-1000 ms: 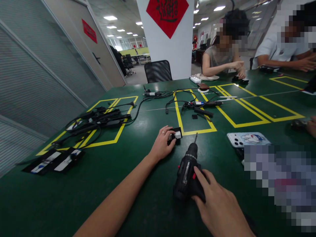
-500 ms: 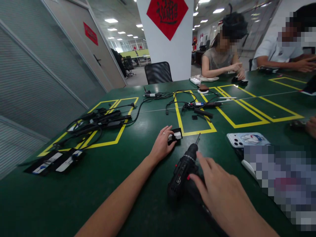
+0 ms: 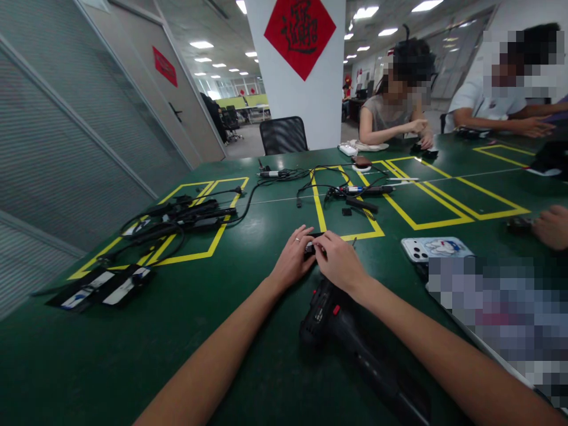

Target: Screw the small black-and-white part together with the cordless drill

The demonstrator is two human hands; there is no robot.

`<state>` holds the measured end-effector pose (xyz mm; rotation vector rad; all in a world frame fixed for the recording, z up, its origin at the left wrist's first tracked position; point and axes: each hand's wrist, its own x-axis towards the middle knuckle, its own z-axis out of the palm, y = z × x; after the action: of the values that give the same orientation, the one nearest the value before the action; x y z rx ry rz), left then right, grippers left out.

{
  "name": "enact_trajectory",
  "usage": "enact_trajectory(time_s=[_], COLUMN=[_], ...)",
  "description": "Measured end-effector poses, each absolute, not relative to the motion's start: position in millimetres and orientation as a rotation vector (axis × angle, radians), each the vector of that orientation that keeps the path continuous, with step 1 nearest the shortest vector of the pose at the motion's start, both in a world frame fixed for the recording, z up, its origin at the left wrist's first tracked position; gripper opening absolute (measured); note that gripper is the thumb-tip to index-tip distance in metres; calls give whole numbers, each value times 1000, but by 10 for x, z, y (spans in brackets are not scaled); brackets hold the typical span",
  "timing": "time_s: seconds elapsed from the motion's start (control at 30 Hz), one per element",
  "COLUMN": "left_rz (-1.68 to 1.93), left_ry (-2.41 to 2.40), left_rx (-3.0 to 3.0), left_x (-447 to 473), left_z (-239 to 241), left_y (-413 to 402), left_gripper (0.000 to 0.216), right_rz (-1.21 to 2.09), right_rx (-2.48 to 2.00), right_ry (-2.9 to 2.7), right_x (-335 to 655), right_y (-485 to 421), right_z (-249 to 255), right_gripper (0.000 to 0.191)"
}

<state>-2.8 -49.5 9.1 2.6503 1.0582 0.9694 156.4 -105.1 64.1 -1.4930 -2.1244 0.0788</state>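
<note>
My left hand (image 3: 290, 260) is closed around the left side of a small black piece with a white patch (image 3: 309, 248), low over the green table. Mostly covered by fingers, the piece shows only in part. My right hand (image 3: 338, 259) meets it from the right, its fingertips pinched together at the piece. Whatever may be between those fingertips is too small to make out. Below my right hand and forearm, a black cordless drill (image 3: 368, 361) with a red switch lies on its side, its bit pointing away from me; the hand partly hides its chuck.
Tangled black cables (image 3: 195, 213) and two black-and-white pieces (image 3: 126, 285) lie at left. Beyond my hands are more cables, a pen-like tool (image 3: 368, 190) and yellow tape outlines. A phone (image 3: 437, 248) is at right. Two people sit across the table; another person's hand (image 3: 552, 228) shows at the right edge.
My right hand has left the drill and moved up and left to the small piece beside my left hand. The drill now rests untouched by its grip. My left hand stays on the piece.
</note>
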Motion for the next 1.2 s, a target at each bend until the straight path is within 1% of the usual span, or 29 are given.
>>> enact_trajectory(time_s=[0.13,0.27,0.47,0.6,0.77,0.93,1.2], left_rz=[976,997,1001,999,987,988,965], left_ry=[1080,1117,1140,1123,1075,1109,1102], left_rx=[2665,2690,2731,2727,2716,2712,2741], left_x=[-24,-17,-7,1,-13,-38,-15], left_z=[95,86,76,86,69,53,88], left_y=[-522,-540,-552,-550,-522,-491,-515], left_gripper=[26,28,29,29,31,33,37], right_rz=[163,188,154,150,166,155,118], right_rx=[-1514,-1562,-1705,-1735,-1733,-1717,-1687], right_ry=[-2075,-2039,-1986,-1987,-2029,-2099,-2138], right_x=[1568,1563,1590,1623,1586,1522,1543], right_y=[-1114,-1138,-1187,-1187,-1006,-836,-867], right_z=[516,473,467,476,477,482,487], right_gripper=[18,17,22,20,29,25,24])
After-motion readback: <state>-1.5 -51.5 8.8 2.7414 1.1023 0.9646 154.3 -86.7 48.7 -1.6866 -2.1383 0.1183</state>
